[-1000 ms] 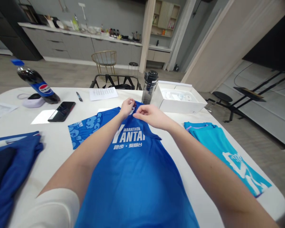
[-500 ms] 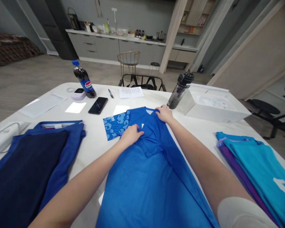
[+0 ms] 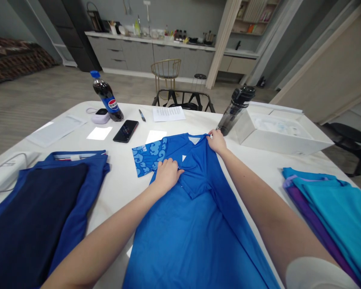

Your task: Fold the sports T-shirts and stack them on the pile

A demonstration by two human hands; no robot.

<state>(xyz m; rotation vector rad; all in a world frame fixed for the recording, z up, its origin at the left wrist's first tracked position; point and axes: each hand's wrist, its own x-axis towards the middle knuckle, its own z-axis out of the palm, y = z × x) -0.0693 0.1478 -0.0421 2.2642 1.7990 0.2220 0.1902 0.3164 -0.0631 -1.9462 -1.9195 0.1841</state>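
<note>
A blue T-shirt (image 3: 180, 228) lies spread on the white table, with its collar toward the far side. Its left sleeve has a light-blue cloud pattern, and its right side is folded inward over the body. My left hand (image 3: 168, 175) is closed on a bit of cloth at the chest, just below a small white mark. At the shoulder beside the collar, my right hand (image 3: 217, 141) pinches the shirt's top edge between thumb and fingers. Part of the held cloth is hidden under both hands.
Folded dark-blue clothes (image 3: 45, 200) lie left, folded turquoise and purple clothes (image 3: 333, 204) right. Beyond the shirt are a phone (image 3: 126, 131), a cola bottle (image 3: 107, 98), a pen (image 3: 142, 115) and paper (image 3: 169, 114). A dark tumbler (image 3: 235, 110) and white box (image 3: 284, 136) stand near my right hand.
My left hand's fingers have curled in and gathered the chest cloth slightly. My right hand stays at the shoulder, its grip now tighter on the edge. The whole view has shifted slightly.
</note>
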